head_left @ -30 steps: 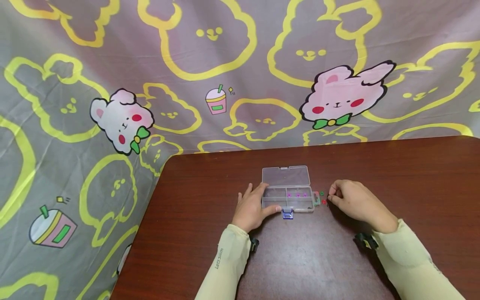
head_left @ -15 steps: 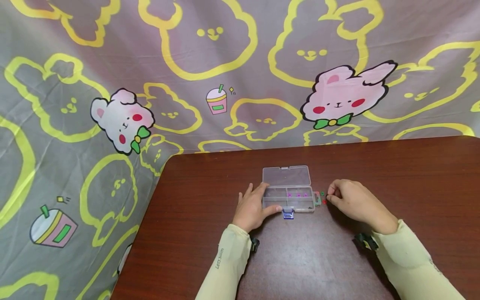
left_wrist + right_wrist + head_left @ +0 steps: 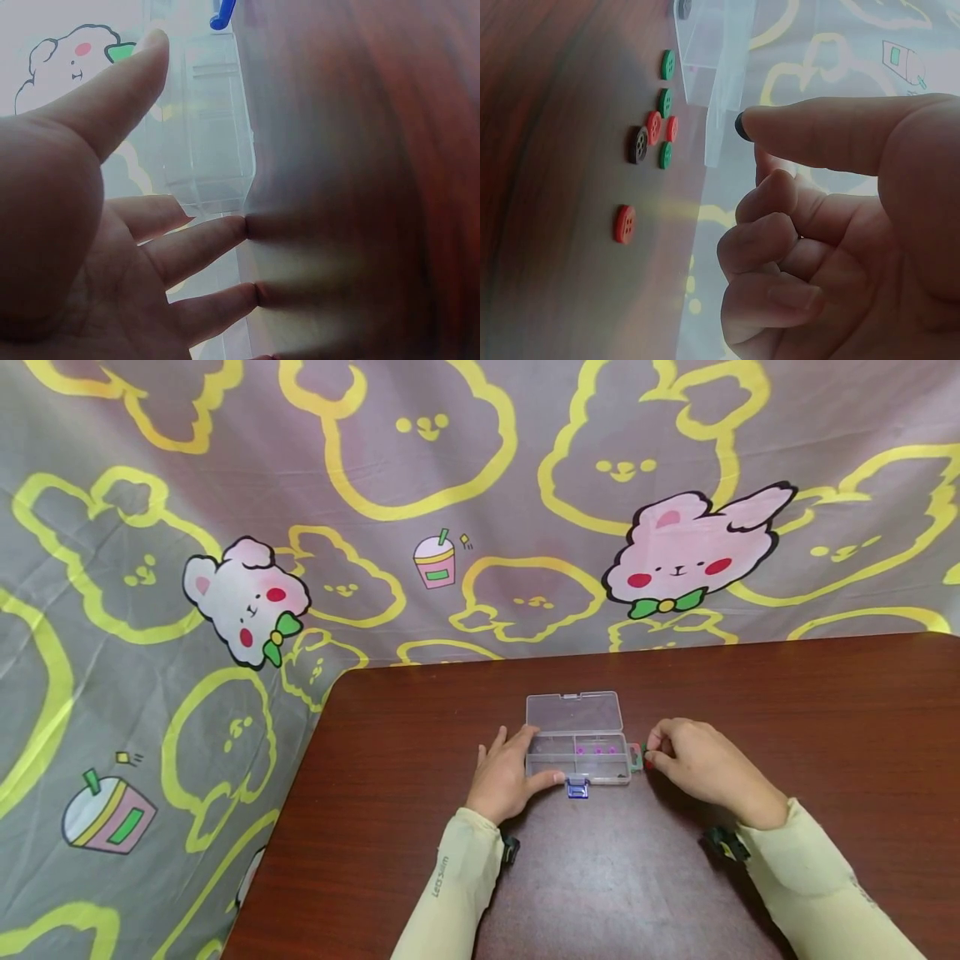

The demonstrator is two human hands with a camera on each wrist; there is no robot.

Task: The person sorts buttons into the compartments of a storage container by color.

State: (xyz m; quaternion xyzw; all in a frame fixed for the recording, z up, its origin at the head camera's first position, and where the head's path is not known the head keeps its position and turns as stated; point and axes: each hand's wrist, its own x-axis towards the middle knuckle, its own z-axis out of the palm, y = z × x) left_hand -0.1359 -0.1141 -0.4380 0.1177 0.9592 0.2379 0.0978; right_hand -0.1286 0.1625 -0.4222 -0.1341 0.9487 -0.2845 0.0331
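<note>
In the head view, a clear compartment box (image 3: 552,757) lies with its lid (image 3: 573,712) folded back. Purple buttons (image 3: 597,751) sit in one rear compartment, a dark button (image 3: 620,776) in a front one. My left hand (image 3: 504,779) rests at the box's left end, thumb at the front edge, forefinger by the rear corner, fingers spread. My right hand (image 3: 701,762) pinches a black button (image 3: 741,126) at its thumb tip, just right of the box. Below it in the right wrist view lie green buttons (image 3: 667,65), red buttons (image 3: 625,224) and a dark brown button (image 3: 637,145).
A blue latch (image 3: 577,789) sticks out from the box's front, and a clear hanging tab (image 3: 637,758) from its right end. The dark wooden table (image 3: 420,727) reaches back to a patterned cloth (image 3: 517,460), which also stands along the left.
My right hand has moved a little left towards the box with the black button, now covering part of the loose buttons. The left hand stays on the box.
</note>
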